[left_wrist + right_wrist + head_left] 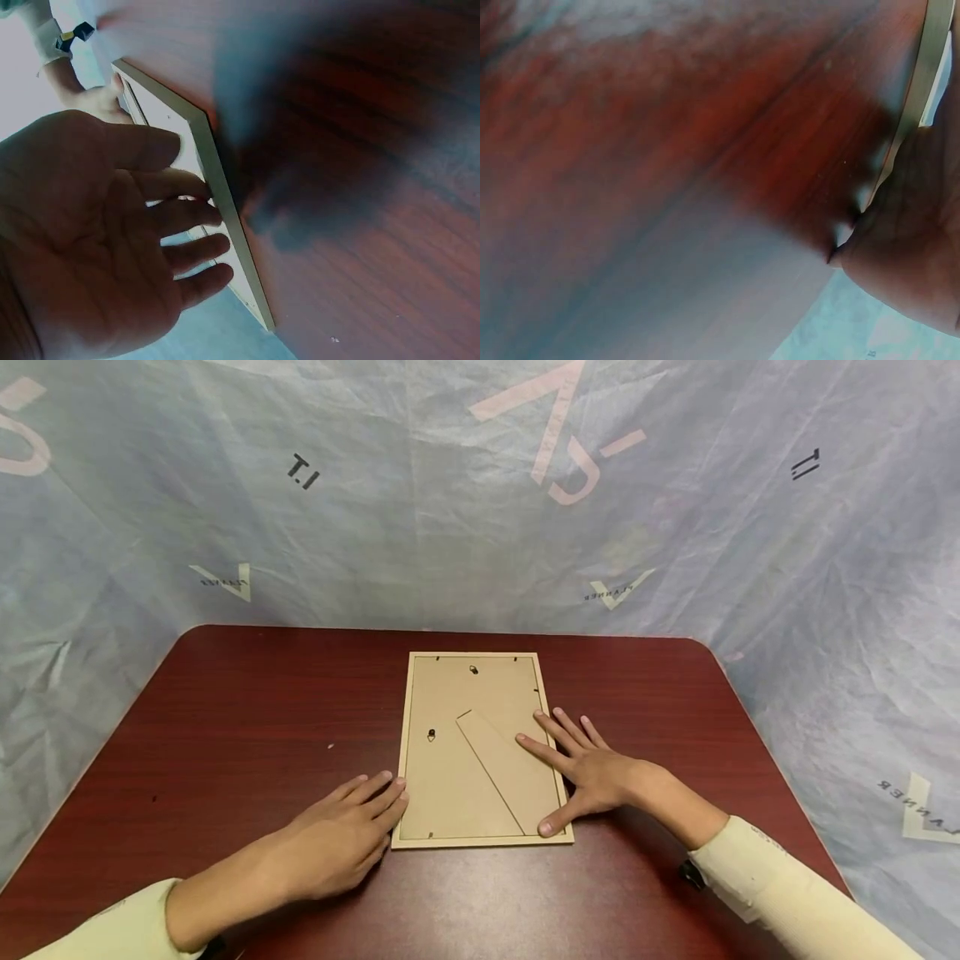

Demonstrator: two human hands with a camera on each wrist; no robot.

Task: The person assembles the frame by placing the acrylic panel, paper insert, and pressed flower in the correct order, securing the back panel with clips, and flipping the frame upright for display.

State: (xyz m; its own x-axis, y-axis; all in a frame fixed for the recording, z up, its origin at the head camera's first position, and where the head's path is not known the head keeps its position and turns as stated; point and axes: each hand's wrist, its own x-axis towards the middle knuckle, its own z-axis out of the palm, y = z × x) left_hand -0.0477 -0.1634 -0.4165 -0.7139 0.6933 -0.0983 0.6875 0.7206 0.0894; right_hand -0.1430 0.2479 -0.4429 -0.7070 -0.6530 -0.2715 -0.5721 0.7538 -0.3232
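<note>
A light wooden picture frame lies back side up on the table, with an easel stand flat against its backing and two small hanging hooks on it. My left hand is at the frame's left edge, fingers fairly straight, fingertips right at the lower part of that rim. In the left wrist view the palm of the left hand faces the camera, fingertips overlapping the frame's side. My right hand spreads its fingers over the right edge, thumb near the lower right corner. The right wrist view shows only part of that hand beside the rim.
The dark red wooden table has rounded far corners. Behind it and at both sides hangs a grey printed sheet. A small light speck lies on the tabletop left of the frame.
</note>
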